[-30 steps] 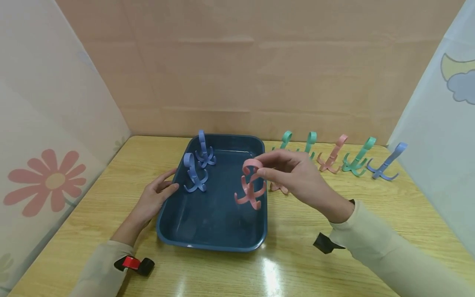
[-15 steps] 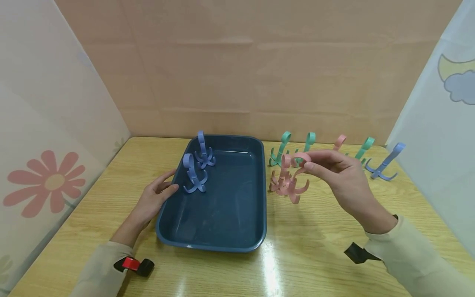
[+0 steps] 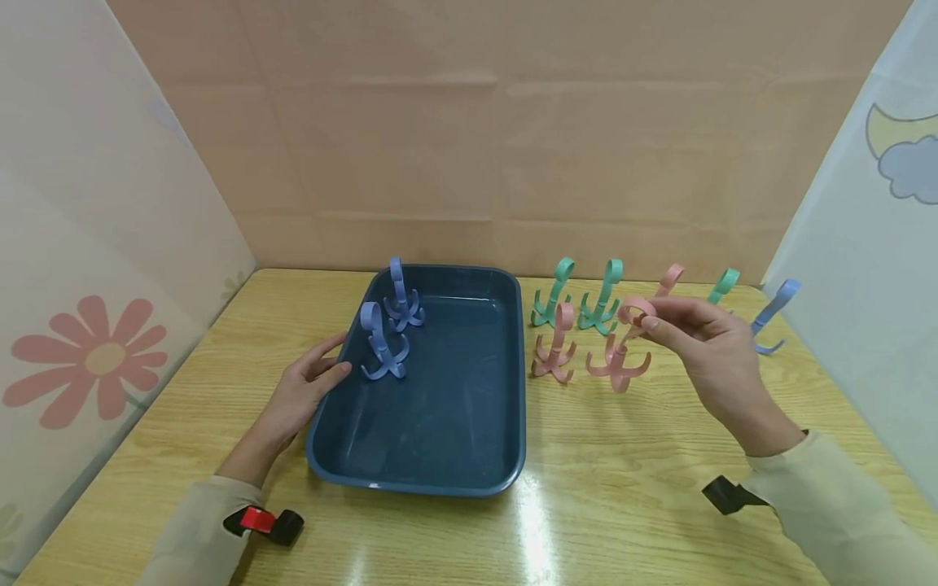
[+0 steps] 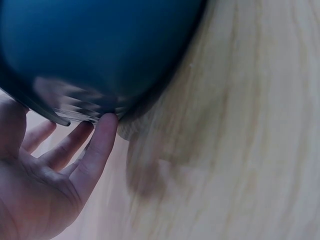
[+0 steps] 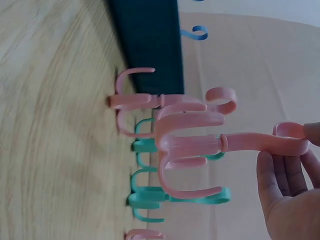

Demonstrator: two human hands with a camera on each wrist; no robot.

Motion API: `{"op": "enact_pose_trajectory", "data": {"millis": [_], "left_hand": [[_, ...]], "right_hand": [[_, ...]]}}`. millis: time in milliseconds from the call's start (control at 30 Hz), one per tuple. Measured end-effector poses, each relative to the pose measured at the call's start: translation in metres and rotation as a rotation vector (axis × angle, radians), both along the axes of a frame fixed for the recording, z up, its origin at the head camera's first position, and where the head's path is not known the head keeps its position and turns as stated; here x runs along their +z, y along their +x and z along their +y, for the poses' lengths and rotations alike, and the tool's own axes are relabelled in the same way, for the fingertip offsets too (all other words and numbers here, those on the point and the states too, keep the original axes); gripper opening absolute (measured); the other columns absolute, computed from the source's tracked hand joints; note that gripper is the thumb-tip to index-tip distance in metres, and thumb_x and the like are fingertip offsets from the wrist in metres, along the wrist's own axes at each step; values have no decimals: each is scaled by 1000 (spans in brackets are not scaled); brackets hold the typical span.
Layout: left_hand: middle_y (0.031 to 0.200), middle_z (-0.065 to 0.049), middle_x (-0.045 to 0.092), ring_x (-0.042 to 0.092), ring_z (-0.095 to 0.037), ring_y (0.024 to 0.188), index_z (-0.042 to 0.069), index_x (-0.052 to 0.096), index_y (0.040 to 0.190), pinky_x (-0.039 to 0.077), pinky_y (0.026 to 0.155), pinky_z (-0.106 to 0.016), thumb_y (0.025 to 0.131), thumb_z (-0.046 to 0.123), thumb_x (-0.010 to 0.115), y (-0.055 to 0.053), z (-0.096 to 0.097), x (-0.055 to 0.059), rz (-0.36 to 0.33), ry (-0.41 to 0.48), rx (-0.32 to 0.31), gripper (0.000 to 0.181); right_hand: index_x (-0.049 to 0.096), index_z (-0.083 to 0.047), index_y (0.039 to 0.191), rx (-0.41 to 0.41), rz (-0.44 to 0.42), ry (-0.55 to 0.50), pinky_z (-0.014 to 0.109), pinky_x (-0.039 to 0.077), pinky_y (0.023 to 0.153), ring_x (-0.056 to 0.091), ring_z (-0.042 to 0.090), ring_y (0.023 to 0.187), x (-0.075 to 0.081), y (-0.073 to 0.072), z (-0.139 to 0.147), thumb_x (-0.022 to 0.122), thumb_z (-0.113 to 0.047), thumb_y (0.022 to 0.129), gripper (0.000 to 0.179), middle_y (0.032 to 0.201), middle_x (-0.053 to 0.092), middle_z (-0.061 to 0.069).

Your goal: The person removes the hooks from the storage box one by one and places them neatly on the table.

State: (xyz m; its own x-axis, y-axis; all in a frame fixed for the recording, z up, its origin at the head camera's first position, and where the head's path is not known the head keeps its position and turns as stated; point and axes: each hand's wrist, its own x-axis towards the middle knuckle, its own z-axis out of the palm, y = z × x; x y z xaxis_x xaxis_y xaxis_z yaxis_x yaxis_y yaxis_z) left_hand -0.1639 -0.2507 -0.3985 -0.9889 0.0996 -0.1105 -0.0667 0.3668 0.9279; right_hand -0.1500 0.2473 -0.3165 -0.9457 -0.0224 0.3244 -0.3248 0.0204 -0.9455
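Note:
My right hand point(image 3: 721, 358) pinches a pink four-pronged hook point(image 3: 619, 364) by its curled top, prongs pointing down. The right wrist view shows this hook point(image 5: 192, 145) close over the table, in front of a second pink hook point(image 5: 145, 101) standing beside the tray. On the other side, my left hand point(image 3: 299, 395) holds the rim of a dark blue tray point(image 3: 410, 490), thumb over the edge and fingers against the outer wall point(image 4: 100, 100). Two blue hooks point(image 3: 386, 350) stand inside the tray along its left side.
Right of the tray stand a pink hook point(image 3: 553, 358) and two green hooks point(image 3: 553, 305). Farther right are another pink hook point(image 3: 670, 279), a green hook point(image 3: 724, 285) and a blue hook point(image 3: 775, 308), partly hidden by my right hand. A brown panel point(image 3: 469, 163) closes off the back.
My right hand has carried the pink hook from over the tray to the right, past the standing pink hook. My left hand and the tray have stayed in place.

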Motion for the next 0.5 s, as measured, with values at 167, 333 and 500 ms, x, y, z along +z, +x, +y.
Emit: {"op": "enact_pose_trajectory", "data": {"millis": [167,333,500], "left_hand": [[144,-23,50,53,-42,127,24,34,158,45,102,-57,103,41,57,0,0,0,3,7,-1,62],[143,-23,51,55,-41,125,24,35,158,47,101,-55,103,40,57,0,-1,0,6,16,1,61],[143,-23,51,54,-41,126,25,35,158,45,101,-57,103,40,57,0,-1,-1,9,9,1,61]], "right_hand": [[67,8,116,-23,-15,35,18,54,82,72,13,91,-14,-10,3,69,0,93,25,103,75,3],[67,8,118,-35,-31,45,19,54,82,70,13,91,-25,-18,3,70,-2,94,27,105,73,5],[67,8,117,-32,-36,14,19,54,82,70,12,91,-32,-23,2,70,-2,94,26,105,72,5]]}}
